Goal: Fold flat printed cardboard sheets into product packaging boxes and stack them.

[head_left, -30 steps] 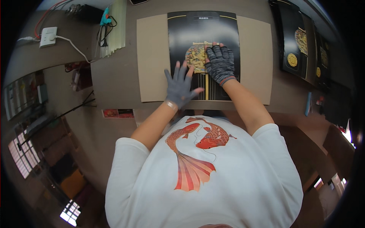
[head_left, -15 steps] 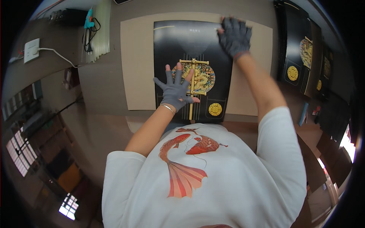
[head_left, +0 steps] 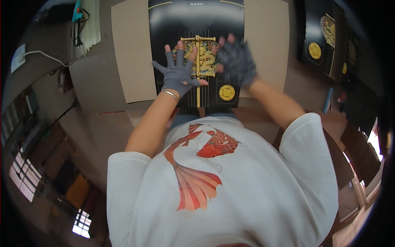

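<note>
A large, glossy black panel [head_left: 168, 24] lies in front of me, with a round gold dragon medallion [head_left: 210, 57] and a gold bar [head_left: 198, 88] down its middle. Whether it is a flat sheet or a box cannot be made out. My left hand [head_left: 177, 74], in a grey fingerless glove, is spread over the left part of the medallion, its fingers apart and holding nothing. On the medallion's right side is my right hand [head_left: 236, 61], in a dark fingerless glove. It is blurred, but its fingertips show apart with nothing in them.
Beneath the panel lies a grey-beige board [head_left: 267, 49]. Similar black decorated panels [head_left: 314, 33] stand at the right. Back left are a teal glue gun [head_left: 77, 11] with its cord, clear glue sticks [head_left: 88, 29] and a white power socket [head_left: 18, 58] with a cable.
My right hand has come from the panel's far right corner down to beside the medallion. The left hand stays on the medallion's left side. The whole view has shifted.
</note>
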`<action>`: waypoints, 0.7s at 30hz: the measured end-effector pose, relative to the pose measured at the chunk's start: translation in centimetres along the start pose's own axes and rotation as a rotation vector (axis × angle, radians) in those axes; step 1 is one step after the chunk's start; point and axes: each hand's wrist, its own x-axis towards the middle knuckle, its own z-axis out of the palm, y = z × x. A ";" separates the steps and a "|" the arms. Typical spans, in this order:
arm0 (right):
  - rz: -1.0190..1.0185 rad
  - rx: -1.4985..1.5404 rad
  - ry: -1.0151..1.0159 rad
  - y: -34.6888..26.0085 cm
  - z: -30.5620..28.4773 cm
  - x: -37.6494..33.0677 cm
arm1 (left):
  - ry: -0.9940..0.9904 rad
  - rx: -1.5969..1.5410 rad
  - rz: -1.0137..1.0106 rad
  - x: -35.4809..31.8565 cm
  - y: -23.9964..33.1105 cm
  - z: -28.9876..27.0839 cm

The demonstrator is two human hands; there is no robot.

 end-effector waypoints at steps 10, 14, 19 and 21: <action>0.104 0.402 0.078 -10.8 -1.7 -12.9 | 0.074 -0.139 -0.001 -1.3 -0.4 -0.2; 0.913 0.686 0.161 -8.8 -1.9 -15.6 | 0.249 -0.187 0.082 -2.7 -4.9 1.5; 1.317 1.118 -0.097 -9.0 -1.7 -14.7 | 0.232 -0.536 -0.261 -9.9 -10.7 3.3; 1.401 1.276 -0.014 -10.3 -2.5 -13.7 | 0.164 -0.621 -0.364 -12.2 -11.2 3.9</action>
